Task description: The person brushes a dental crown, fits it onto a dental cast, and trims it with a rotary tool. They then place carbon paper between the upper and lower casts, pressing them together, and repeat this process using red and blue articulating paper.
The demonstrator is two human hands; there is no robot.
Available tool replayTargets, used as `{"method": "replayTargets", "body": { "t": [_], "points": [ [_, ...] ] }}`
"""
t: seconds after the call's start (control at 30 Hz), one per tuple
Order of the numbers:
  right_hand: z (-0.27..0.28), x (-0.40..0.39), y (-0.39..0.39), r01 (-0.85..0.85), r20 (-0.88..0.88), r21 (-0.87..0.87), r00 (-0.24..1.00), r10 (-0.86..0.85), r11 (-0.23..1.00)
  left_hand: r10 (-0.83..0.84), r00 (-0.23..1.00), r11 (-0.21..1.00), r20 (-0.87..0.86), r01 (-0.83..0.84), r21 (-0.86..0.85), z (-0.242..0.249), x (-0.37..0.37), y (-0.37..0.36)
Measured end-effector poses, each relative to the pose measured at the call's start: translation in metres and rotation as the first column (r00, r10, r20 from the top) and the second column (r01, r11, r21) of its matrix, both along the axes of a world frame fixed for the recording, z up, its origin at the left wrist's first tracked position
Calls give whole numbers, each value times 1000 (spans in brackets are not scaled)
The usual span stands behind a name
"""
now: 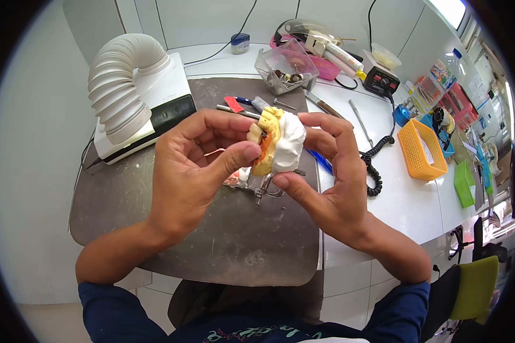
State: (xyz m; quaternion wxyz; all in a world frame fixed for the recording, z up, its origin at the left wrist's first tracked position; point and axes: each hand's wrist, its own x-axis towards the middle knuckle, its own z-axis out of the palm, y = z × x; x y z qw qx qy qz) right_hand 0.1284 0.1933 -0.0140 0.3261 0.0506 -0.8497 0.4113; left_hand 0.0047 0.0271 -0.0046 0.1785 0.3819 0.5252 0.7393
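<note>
Above the grey mat (223, 240), my right hand (340, 183) grips a dental cast (286, 143) by its white plaster base, thumb below and fingers at the upper edge. The cast's yellow stone side, with an orange patch, faces left. My left hand (186, 171) pinches a cream tooth-coloured piece (254, 134) between thumb and fingertips, right at the yellow side. Under the cast a metal articulator (261, 193) lies on the mat, partly hidden, with white and pinkish plaster bits (237, 178) beside it. A red tag (233, 104) and metal hand tools lie just behind.
A white machine with a ribbed hose (117, 86) stands at the left. Behind are a clear plastic bin (286, 68) of small parts and a control box (381, 80) with a coiled cord (373, 171). At the right are a yellow basket (420, 151) and a green tray (465, 184).
</note>
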Motion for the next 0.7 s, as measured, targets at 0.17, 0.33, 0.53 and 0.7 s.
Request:
{"method": "replayTargets", "body": {
  "t": [0.17, 0.33, 0.53, 0.7],
  "points": [
    [9, -6, 5, -60, 90, -27, 994, 62, 998, 18, 998, 999, -59, -20, -36, 3, -3, -3],
    [1, -9, 7, -80, 61, -59, 995, 83, 995, -19, 999, 999, -30, 18, -46, 2, -3, -5],
    [1, -5, 7, -91, 40, -71, 995, 94, 993, -1, 1000, 1000, -22, 1, -12, -1, 0, -6],
    [1, -4, 6, -96, 34, -55, 995, 98, 994, 0, 997, 999, -73, -2, -39, -1, -1, -7]
  ]
}}
